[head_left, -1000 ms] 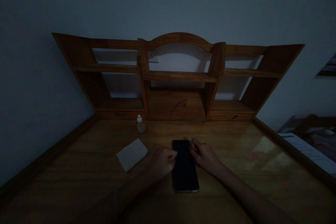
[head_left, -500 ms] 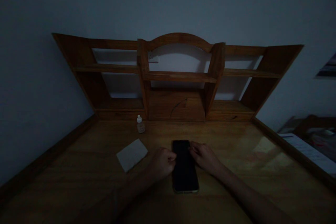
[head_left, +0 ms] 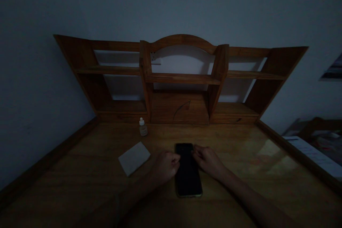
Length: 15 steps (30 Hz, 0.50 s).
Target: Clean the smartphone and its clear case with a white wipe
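A black smartphone [head_left: 188,181] lies flat on the wooden desk with its dark screen up and a pale rim showing at the near end. My left hand [head_left: 166,165] is closed at its left long edge, thumb side reaching slightly over the screen. At the upper right edge, my right hand [head_left: 207,158] is closed in a pinch, fingertips at the phone's side. Whether either hand grips the phone's edge or something thin is too dark to tell. To the left of my left hand lies a whitish flat square [head_left: 134,158], perhaps a cloth or paper.
Behind the square stands a small clear bottle [head_left: 143,129] with a white dropper cap. A wooden shelf unit [head_left: 183,78] rises along the back of the desk [head_left: 235,146]. Printed papers [head_left: 312,153] lie beyond the right raised edge. The room is dim.
Both hands stay at the phone's two sides, with hardly any finger movement. The view has shifted very slightly.
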Motion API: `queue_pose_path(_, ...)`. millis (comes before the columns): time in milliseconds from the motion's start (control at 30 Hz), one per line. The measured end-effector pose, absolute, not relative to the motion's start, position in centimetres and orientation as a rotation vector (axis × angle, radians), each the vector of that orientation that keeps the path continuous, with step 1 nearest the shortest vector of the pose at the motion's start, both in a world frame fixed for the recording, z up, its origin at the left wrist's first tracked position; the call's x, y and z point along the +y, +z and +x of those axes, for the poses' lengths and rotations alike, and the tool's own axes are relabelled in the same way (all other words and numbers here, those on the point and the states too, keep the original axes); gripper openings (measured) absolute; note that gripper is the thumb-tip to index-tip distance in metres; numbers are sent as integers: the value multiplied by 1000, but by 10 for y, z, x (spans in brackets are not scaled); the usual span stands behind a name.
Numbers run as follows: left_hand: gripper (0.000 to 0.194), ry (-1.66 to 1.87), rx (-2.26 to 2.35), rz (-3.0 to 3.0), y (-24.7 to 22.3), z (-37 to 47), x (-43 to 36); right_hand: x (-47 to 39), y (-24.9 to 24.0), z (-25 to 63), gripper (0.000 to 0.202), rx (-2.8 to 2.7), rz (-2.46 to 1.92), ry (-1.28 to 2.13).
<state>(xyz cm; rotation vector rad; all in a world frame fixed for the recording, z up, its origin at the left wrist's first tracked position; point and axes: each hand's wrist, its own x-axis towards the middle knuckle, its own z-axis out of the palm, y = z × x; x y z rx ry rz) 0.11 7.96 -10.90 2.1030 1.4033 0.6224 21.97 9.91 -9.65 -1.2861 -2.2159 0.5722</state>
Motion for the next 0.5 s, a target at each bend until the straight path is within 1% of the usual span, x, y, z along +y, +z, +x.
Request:
queue_pose_path(300,20,624,1378,2103,-109,1,79,98,-98,219,22,-2236,-1278,562)
queue_pose_path(500,21,628,1378,2119,-104,2,78,100,-100,219,24,-2257,-1281,540)
